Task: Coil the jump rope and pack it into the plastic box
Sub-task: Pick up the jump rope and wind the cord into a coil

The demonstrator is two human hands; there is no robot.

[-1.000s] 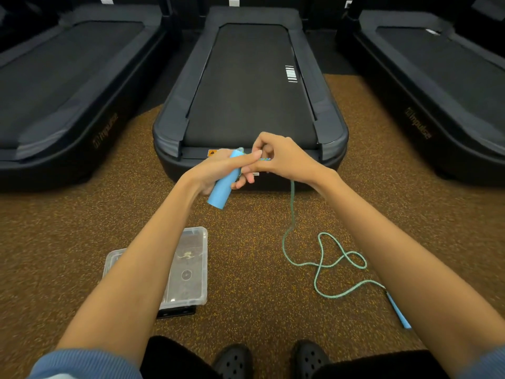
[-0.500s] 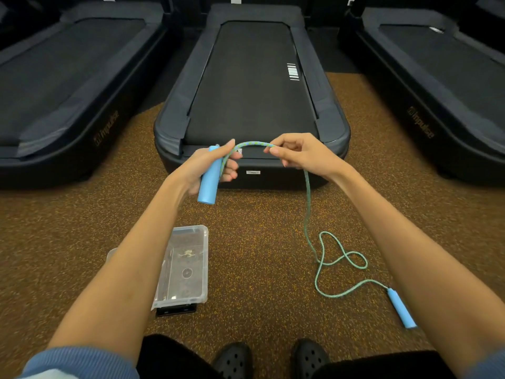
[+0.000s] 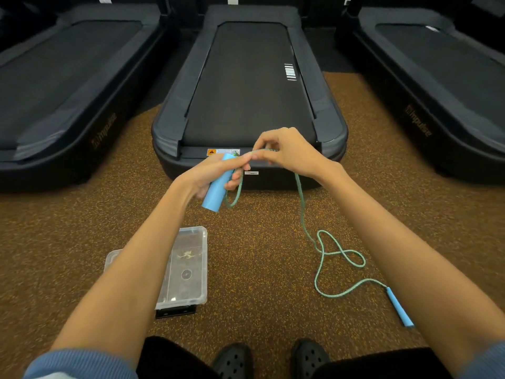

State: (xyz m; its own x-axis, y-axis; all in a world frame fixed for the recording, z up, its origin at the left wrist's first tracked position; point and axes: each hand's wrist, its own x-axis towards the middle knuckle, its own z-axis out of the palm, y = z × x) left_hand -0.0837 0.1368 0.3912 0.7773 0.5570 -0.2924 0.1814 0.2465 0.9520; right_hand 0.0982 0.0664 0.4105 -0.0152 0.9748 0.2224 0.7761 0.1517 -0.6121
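My left hand (image 3: 210,173) grips one blue handle (image 3: 216,191) of the jump rope, held slanted in the air. A small loop of the green rope (image 3: 303,214) hangs beside that handle. My right hand (image 3: 287,153) pinches the rope right next to my left fingers. From there the rope drops to the floor, lies in loose curls and ends at the second blue handle (image 3: 399,307) at the lower right. The clear plastic box (image 3: 191,269) sits open on the floor under my left forearm, which hides part of it.
Three dark treadmills stand ahead; the middle one (image 3: 248,99) is directly behind my hands. The floor is brown speckled rubber (image 3: 259,269). A clear lid (image 3: 113,259) and a dark flat item (image 3: 175,313) lie by the box. My black shoes (image 3: 232,359) are at the bottom.
My right hand first pulled away to the right, drawing out an arc of rope, then came back to my left hand. That laid a small loop beside the held handle.
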